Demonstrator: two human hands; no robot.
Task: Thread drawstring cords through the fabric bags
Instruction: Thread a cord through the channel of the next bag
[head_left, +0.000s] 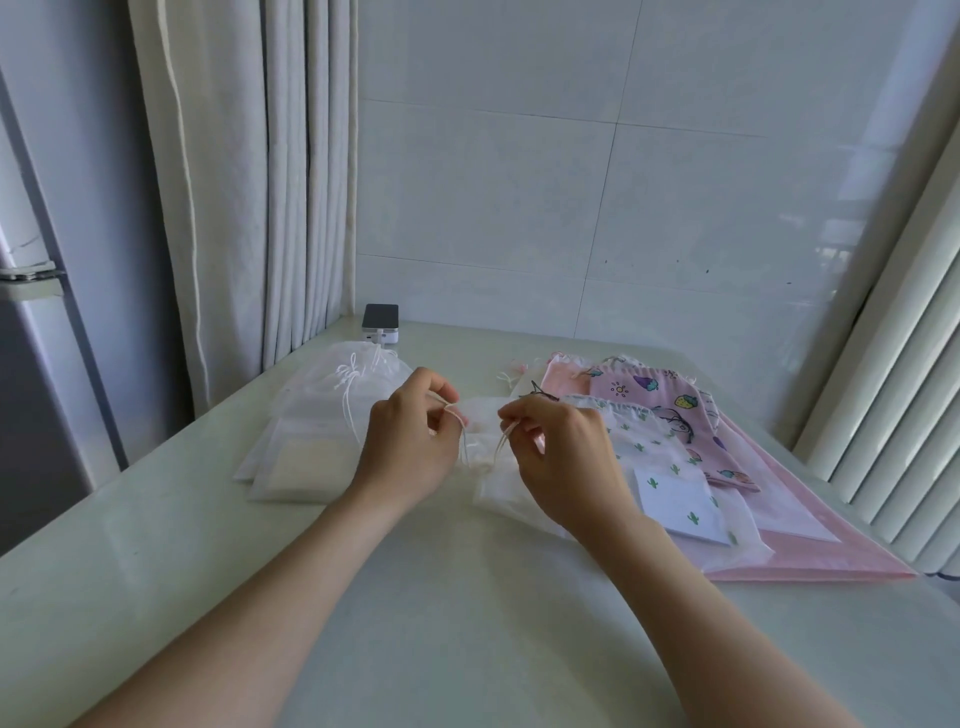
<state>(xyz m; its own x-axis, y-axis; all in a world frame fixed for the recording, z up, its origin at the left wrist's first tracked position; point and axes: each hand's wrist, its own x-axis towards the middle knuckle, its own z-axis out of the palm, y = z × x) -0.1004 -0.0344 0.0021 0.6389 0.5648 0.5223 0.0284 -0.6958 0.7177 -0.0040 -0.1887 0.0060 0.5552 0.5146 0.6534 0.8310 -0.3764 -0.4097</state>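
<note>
Hands meet over a pale tabletop (467, 623) at the middle of the view, working a sheer white bag (491, 486) that lies flat between them. The left hand (410, 436) pinches a strand of the cream drawstring cord (503, 441) between thumb and forefinger at the bag's mouth. The right hand (563, 452) pinches a second strand just beside it, its other fingers curled. Both strands run down from the fingertips to the gathered neck of the bag, which lies toward 6 o'clock of the pinches and partly under the right wrist.

The table's left edge runs on a slant from 8 o'clock up to a white curtain (234, 182) at 11 o'clock; its right edge meets a ribbed white panel (909, 364) at 3 o'clock, and a tiled wall (571, 182) closes the far side at 12 o'clock. The broadest bare stretch of tabletop lies toward 6 o'clock, beneath the forearms.

At 9 o'clock of the left hand, close to it, sits a stack of sheer white bags (311, 431) with cords tied at the top. At 3 o'clock of the right hand, touching the worked bag, lie a cactus-print bag (644, 441), a pink fruit-print bag (670, 400), a cactus-print card (680, 499) and a pink sheet (810, 551) beneath them. A small dark-topped device (381, 322) stands at the far edge near 12 o'clock.
</note>
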